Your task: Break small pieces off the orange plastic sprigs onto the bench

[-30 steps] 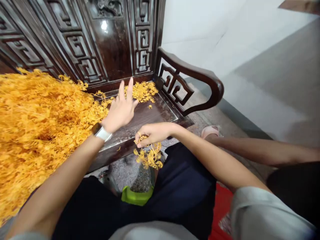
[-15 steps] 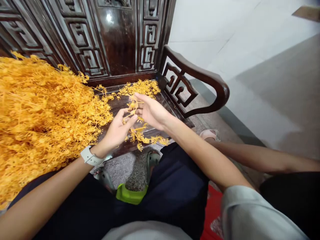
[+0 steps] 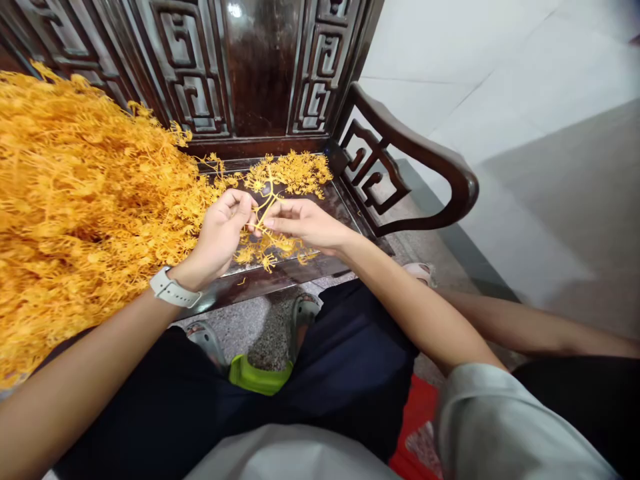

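Between my hands is a thin, branching yellow plastic flower stem [image 3: 270, 198]. My left hand [image 3: 225, 227], with a pale watch strap on its wrist, pinches the stem's left side. From the right, my right hand [image 3: 307, 225] grips the same stem between thumb and fingers. Just below and behind the fingers, more yellow sprigs [image 3: 270, 252] hang or lie over the seat; I cannot tell which of them belong to the held stem. A small pile of yellow flower pieces [image 3: 295, 172] lies on the dark wooden seat beyond my hands.
A large heap of yellow artificial flowers [image 3: 100, 227] fills the left side. The carved wooden bench has a backrest [image 3: 263, 73] behind and a curved armrest [image 3: 425, 143] at right. A green plastic object [image 3: 260, 377] is between my legs. Another person's leg [image 3: 530, 323] shows at right.
My hands have closed in on the stem, the right one going from spread fingers to a pinch. The left has risen slightly. The whole view has shifted a little.
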### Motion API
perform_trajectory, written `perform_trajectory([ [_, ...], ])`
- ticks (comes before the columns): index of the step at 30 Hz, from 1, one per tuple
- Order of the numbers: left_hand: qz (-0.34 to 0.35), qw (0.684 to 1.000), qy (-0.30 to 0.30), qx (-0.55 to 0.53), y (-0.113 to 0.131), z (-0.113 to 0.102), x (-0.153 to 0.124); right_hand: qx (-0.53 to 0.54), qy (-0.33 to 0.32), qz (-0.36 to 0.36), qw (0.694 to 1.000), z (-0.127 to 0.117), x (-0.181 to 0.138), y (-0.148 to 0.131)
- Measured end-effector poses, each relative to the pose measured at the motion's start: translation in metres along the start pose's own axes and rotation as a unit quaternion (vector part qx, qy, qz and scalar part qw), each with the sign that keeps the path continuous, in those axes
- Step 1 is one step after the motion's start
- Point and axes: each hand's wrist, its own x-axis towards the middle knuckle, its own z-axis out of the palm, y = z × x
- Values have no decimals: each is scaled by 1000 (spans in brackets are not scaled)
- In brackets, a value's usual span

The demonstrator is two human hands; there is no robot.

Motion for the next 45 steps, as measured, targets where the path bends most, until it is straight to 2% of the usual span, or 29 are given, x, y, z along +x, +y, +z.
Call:
perform_trajectory([
  [6,-8,999,-28,-16,0,-3,-1,-28,-21,9,999,-9,-3,2],
  [13,-40,991,-78,104,8,0,-4,-48,63,-94,992,-22,-3,0],
  [19,-37,993,-74,90,2,7,-9,-70,9,-100,992,-16,-10,-6],
  [21,-27,994,-50,91,-5,3,-4,-51,-50,-88,994,-6,-14,-12],
  [23,-28,994,13,104,-12,-8,6,-19,-187,-59,980,7,-21,-20],
  [25,-53,988,83,120,-15,-25,18,16,-369,-32,929,17,-29,-29],
  [26,-68,985,88,135,-14,-34,23,24,-441,-22,897,19,-33,-34],
  [27,-78,983,86,143,-12,-42,26,28,-480,-18,876,17,-36,-37],
  [28,-83,982,78,148,-10,-48,28,24,-482,-14,876,12,-37,-40],
  [29,-82,983,65,151,-7,-51,29,17,-440,-13,898,4,-37,-42],
  [30,-75,984,50,155,-3,-53,28,10,-357,-14,934,-7,-36,-42],
  [31,-62,984,33,166,0,-52,27,9,-246,-16,969,-20,-33,-41],
  [32,-44,982,15,184,2,-50,25,17,-121,-15,992,-32,-29,-38],
  [34,2,972,-23,235,6,-43,20,48,90,8,995,-54,-21,-29],
  [35,26,964,-38,261,8,-39,17,64,153,32,986,-61,-16,-24],
  [37,61,951,-56,298,11,-33,13,83,200,90,972,-66,-10,-13],
  [39,76,940,-80,324,13,-27,7,80,197,109,971,-60,-8,-5],
  [42,78,916,-141,368,13,-20,-1,49,172,45,983,-39,-10,-4],
  [45,95,879,-208,418,13,-14,-9,-9,135,-8,991,-21,-13,-10],
])
